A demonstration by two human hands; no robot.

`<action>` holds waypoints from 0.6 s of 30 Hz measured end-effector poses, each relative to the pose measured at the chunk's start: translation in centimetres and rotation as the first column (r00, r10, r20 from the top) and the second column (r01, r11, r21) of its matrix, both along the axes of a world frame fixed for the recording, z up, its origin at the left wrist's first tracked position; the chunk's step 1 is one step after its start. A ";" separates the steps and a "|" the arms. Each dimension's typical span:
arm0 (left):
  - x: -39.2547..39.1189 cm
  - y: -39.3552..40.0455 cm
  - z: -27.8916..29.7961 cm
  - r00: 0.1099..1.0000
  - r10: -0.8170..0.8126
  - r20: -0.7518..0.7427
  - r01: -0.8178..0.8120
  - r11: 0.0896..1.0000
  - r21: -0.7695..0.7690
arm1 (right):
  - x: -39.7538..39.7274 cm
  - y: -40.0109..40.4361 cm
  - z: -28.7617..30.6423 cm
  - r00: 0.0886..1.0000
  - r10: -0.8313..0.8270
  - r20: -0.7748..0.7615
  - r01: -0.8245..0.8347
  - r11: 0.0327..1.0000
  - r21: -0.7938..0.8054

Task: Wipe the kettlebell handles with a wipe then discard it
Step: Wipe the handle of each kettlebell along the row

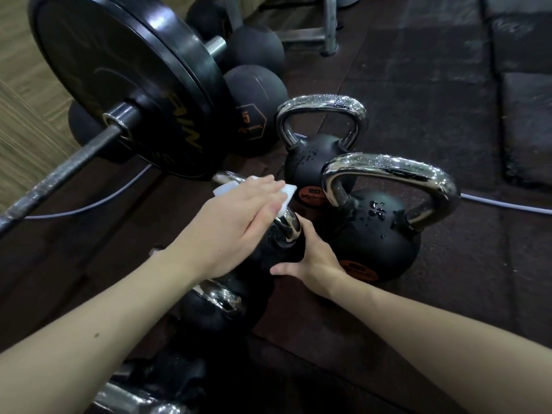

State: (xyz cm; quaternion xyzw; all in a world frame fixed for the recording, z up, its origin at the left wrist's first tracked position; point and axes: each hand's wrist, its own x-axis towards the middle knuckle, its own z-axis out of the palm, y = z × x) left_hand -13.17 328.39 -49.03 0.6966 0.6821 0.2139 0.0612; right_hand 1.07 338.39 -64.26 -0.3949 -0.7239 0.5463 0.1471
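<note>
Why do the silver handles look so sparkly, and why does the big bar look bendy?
In the head view, room light glares off the wet chrome handles, and the droplets on them glint. The wide-angle lens curves things near the edges, so the barbell looks bowed. The kettlebell at the bottom edge is dim and blurred.

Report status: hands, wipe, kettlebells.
Left hand presses white wipe flat onto a chrome kettlebell handle. Right hand steadies that kettlebell's body. Two kettlebell handles behind, near and far, beaded with droplets. Nothing blocking.
</note>
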 end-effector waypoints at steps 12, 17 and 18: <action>0.5 2.7 -1.4 0.792 -0.159 -0.589 0.192 0.981 -0.006 | -0.2 0.1 0.3 0.999 -0.007 0.048 0.006 1.000 0.008; 1.2 3.8 -2.3 0.730 -0.168 -0.662 0.245 0.969 0.025 | -0.3 0.3 0.4 0.997 -0.016 0.082 0.016 1.000 0.005; 0.6 4.3 -2.1 0.752 -0.135 -0.645 0.231 0.971 0.067 | -0.3 0.3 0.6 0.997 -0.013 0.076 0.014 1.000 -0.008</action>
